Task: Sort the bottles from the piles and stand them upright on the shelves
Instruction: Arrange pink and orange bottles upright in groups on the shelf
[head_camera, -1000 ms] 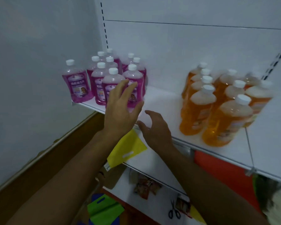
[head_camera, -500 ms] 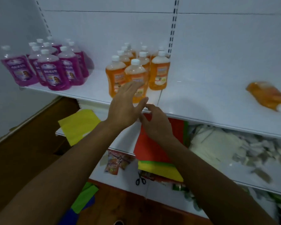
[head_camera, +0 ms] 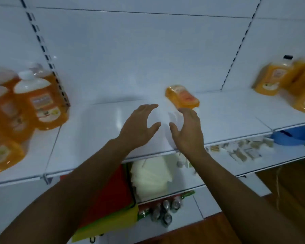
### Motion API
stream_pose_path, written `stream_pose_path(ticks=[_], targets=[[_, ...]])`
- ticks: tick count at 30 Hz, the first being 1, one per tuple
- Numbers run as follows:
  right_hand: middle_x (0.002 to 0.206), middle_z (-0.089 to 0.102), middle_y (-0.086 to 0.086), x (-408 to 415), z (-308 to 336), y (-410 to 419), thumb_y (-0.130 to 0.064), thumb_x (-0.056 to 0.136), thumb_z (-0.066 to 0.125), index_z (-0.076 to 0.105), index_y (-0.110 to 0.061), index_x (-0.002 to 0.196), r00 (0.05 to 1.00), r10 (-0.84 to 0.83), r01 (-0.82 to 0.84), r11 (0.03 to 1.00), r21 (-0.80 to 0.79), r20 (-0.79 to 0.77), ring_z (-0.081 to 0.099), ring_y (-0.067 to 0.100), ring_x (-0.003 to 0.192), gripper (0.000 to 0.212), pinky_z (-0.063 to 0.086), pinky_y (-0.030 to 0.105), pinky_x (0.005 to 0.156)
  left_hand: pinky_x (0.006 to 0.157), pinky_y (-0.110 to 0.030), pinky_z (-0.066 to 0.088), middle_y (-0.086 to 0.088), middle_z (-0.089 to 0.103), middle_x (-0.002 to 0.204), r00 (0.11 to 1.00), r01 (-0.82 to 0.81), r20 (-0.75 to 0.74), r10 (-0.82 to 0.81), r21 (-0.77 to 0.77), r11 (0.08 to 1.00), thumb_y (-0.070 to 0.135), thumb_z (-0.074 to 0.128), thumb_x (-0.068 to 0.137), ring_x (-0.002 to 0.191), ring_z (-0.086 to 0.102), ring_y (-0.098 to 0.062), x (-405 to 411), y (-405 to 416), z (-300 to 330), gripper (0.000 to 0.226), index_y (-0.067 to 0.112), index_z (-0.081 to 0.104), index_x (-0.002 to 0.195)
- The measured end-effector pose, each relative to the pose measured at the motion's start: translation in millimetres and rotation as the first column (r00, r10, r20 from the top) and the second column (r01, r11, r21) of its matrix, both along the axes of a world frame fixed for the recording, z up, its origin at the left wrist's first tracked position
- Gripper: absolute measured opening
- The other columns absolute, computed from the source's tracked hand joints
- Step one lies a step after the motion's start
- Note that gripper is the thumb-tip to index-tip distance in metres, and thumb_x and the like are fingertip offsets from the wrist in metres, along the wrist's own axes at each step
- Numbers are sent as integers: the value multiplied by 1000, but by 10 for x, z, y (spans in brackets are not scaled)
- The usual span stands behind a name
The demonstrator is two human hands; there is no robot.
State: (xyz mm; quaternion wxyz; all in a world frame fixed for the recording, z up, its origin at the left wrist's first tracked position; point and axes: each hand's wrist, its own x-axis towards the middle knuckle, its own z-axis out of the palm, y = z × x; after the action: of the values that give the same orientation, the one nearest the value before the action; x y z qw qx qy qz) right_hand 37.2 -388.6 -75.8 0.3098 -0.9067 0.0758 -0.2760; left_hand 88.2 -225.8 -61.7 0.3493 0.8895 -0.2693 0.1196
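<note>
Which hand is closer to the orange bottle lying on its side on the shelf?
Right. The right hand reaches up just below the lying orange bottle, fingertips at its near end. The left hand hovers further off, lower and to its left. Both are open and empty.

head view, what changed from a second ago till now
The view swung right: the pink bottles left the frame, and the lying orange bottle now sits just beyond both hands. The left hand and right hand reached toward it. Unchanged: both hands open and empty, the bottle on its side.
</note>
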Motion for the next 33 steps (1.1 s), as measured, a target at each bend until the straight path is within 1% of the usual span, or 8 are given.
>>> stream_pose_path(ticks=[3, 8, 13, 16, 23, 27, 31, 33], targets=[[148, 35, 13, 368, 14, -404, -27, 87, 66, 40, -13, 140, 996, -85, 83, 994, -72, -31, 29, 32, 136, 61, 32, 42, 107, 109, -31, 32, 0, 42, 148, 997, 78, -30, -77, 34, 996, 37, 62, 90, 132, 42, -19, 419, -352, -38, 60, 23, 40, 144], [156, 21, 14, 870, -82, -752, -48, 82, 68, 21, -26, 149, 963, -131, 107, 988, -112, -236, 13, 35, 144, 85, 23, 48, 113, 109, -35, 38, 1, 41, 149, 985, 122, -130, -114, 54, 991, 38, 62, 90, 131, 44, -19, 757, -701, -134, 60, 25, 38, 144], [131, 38, 11, 1092, -146, -775, -46, 72, 77, 25, -35, 141, 974, -80, 72, 996, -45, -210, 53, 37, 109, 87, 52, 51, 89, 113, -41, 34, -2, 38, 151, 986, 117, -130, -101, 120, 986, 36, 60, 91, 136, 39, -21, 873, -694, -206, 60, 23, 37, 145], [128, 39, 11, 1087, -148, -794, -50, 72, 75, 29, -37, 139, 985, -56, 47, 997, -56, -163, 58, 37, 99, 82, 55, 49, 84, 115, -41, 30, -4, 33, 153, 992, 54, -121, -36, 146, 988, 34, 60, 91, 139, 33, -22, 927, -615, -200, 64, 22, 33, 147], [132, 52, 7, 926, 125, -474, -50, 67, 81, 50, -26, 135, 966, 245, -242, 969, 40, -86, 52, 23, 114, 79, 37, 22, 89, 111, -46, 31, -7, 20, 157, 981, -194, 27, 192, 108, 975, 33, 71, 82, 141, 25, -30, 648, -401, -129, 87, 24, 19, 151], [122, 60, 2, 797, 420, -49, -51, 69, 78, 55, -23, 128, 914, 405, -402, 909, 105, -9, 55, 18, 107, 69, 40, 24, 86, 107, -46, 34, -10, 39, 150, 897, -380, 265, 354, 53, 923, 42, 68, 84, 135, 39, -30, 347, -172, 3, 75, 18, 36, 146], [115, 62, -1, 717, 660, 530, -59, 69, 70, 55, -27, 125, 821, 568, -567, 802, 188, 56, 58, 18, 102, 66, 51, 40, 87, 94, -41, 49, -5, 59, 130, 863, -488, 53, 503, -177, 855, 52, 64, 83, 113, 58, -23, -15, 324, 118, 70, 25, 37, 141], [118, 60, -1, 699, 708, 862, -55, 73, 71, 53, -27, 128, 759, 647, -648, 738, 189, 77, 56, 17, 103, 64, 50, 35, 85, 88, -38, 52, 0, 58, 123, 858, -494, -14, 514, -298, 817, 51, 61, 83, 107, 58, -15, -194, 612, 169, 66, 23, 35, 136]])
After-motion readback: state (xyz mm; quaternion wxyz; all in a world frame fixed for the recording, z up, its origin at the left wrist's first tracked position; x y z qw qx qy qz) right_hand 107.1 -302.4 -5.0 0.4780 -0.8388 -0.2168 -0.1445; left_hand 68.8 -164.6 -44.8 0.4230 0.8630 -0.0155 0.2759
